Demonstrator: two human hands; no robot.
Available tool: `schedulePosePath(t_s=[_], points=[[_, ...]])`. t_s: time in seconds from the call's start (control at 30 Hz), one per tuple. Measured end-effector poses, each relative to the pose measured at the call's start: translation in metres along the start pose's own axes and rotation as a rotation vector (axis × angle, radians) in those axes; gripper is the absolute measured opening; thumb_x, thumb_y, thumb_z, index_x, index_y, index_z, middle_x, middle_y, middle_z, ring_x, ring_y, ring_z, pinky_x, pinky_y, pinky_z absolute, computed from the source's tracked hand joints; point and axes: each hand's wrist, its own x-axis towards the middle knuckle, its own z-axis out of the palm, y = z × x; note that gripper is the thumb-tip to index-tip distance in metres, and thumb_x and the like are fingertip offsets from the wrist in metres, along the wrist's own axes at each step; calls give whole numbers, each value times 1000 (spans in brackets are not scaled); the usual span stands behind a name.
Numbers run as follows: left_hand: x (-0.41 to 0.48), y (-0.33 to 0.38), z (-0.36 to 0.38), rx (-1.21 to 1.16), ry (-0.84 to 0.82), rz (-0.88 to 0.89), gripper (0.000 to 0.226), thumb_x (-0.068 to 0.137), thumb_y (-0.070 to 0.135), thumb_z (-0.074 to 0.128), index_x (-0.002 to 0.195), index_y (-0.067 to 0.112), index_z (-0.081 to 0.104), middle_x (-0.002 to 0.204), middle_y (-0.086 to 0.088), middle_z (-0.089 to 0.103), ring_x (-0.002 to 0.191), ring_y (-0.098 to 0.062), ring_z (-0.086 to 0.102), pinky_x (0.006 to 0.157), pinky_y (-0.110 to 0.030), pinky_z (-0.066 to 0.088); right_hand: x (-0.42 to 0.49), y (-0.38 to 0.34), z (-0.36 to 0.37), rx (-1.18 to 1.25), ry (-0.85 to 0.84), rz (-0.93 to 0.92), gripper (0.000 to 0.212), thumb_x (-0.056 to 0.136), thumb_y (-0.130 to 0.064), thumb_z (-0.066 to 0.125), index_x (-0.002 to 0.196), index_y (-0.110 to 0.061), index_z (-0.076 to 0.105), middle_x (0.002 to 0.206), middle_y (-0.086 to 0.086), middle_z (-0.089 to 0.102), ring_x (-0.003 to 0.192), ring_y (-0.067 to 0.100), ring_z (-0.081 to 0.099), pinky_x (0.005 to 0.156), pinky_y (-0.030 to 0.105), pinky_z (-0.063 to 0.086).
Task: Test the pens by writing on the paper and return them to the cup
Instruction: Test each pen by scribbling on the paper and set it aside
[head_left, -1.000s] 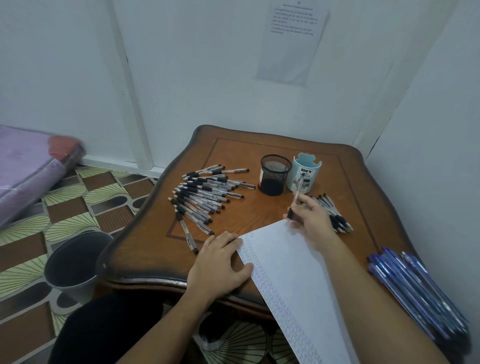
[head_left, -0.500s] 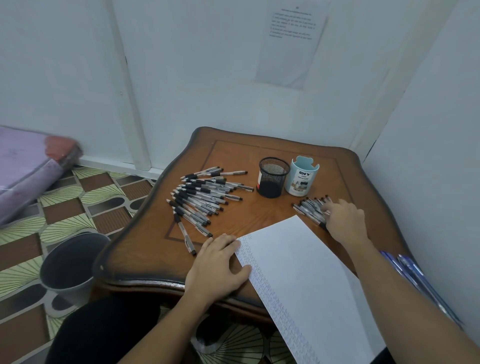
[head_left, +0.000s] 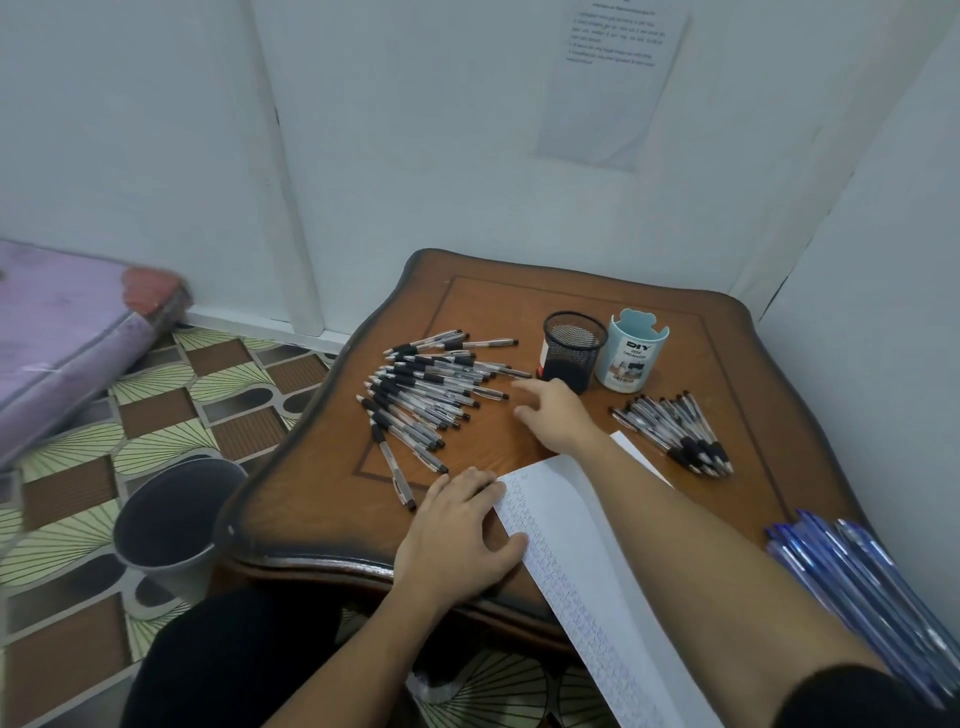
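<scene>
Pens (head_left: 431, 395) fanned on table (head_left: 322, 493), right hand (head_left: 558, 415) spread beside them, left hand (head_left: 457, 535) flat on paper (head_left: 571, 530)

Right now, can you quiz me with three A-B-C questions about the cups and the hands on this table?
1. Where is the black mesh cup? A left of the blue cup; B right of it; C stacked inside it.
2. How many cups stand on the table? A one; B two; C four.
3. What does the right hand hold? A a pen; B a cup; C nothing.
Answers: 1 A, they stand side by side, mesh one on the left. 2 B, only the mesh one and the blue one. 3 C, its fingers are empty, stretched toward the big pen pile.
</scene>
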Motion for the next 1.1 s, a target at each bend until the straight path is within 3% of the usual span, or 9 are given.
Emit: schedulePosePath(t_s=[0.13,0.27,0.37,0.5,0.63,0.7,0.87,1.0,1.1], points=[[0,-1,1,-8,12,5,69,84,66,41,141,27,47,149,13,38,142,-5,23,117,-26,2,21,-14,22,-113,-3,66,40,99,-38,52,139,-39,50,145,12,39,129,32,43,106,48,41],[0,-2,1,-14,26,11,68,85,63,45,141,25,48,149,12,39,142,-5,23,117,-26,1,18,-15,25,-52,126,46,16,97,-28,59,112,-26,64,125,8,51,113,27,52,94,39,47],[0,-3,1,-14,15,11,70,84,65,41,141,26,48,149,13,39,142,-5,24,118,-29,4,8,-7,11,249,162,-6,6,94,-22,64,100,-21,66,115,5,56,100,18,55,80,27,43],[0,-3,2,-20,32,17,73,80,69,37,137,26,52,146,12,43,140,-6,28,118,-29,7,-16,1,-25,834,276,84,6,91,-18,69,88,-23,66,102,0,66,104,21,61,80,35,52],[0,-3,2,-26,19,16,74,79,69,36,137,25,52,146,12,42,140,-6,28,119,-31,8,-44,7,-53,1349,380,88,7,104,-23,48,108,-22,54,92,5,69,86,22,69,74,36,57],[0,-2,1,-31,22,10,79,76,71,32,136,24,53,145,12,44,139,-7,29,119,-32,10,-54,13,-56,1377,382,100,17,107,-27,38,118,-31,50,71,2,58,53,14,53,51,30,47],[0,0,0,-20,13,8,81,75,72,30,137,25,53,145,12,43,139,-6,29,118,-31,10,-71,21,-42,1194,294,135,8,102,-31,50,103,-23,49,61,-1,40,43,8,26,41,21,20],[0,0,-1,-18,8,7,82,74,73,29,138,25,52,146,13,42,139,-5,29,118,-29,7,-76,20,-35,1252,322,129,12,102,-25,52,96,-16,56,52,0,42,41,13,41,43,24,36],[0,0,1,-34,20,3,81,75,72,31,136,24,54,144,11,45,138,-7,31,118,-31,10,-73,19,-30,1365,265,175,48,107,-41,30,99,-8,65,65,7,61,63,18,62,65,28,52]])
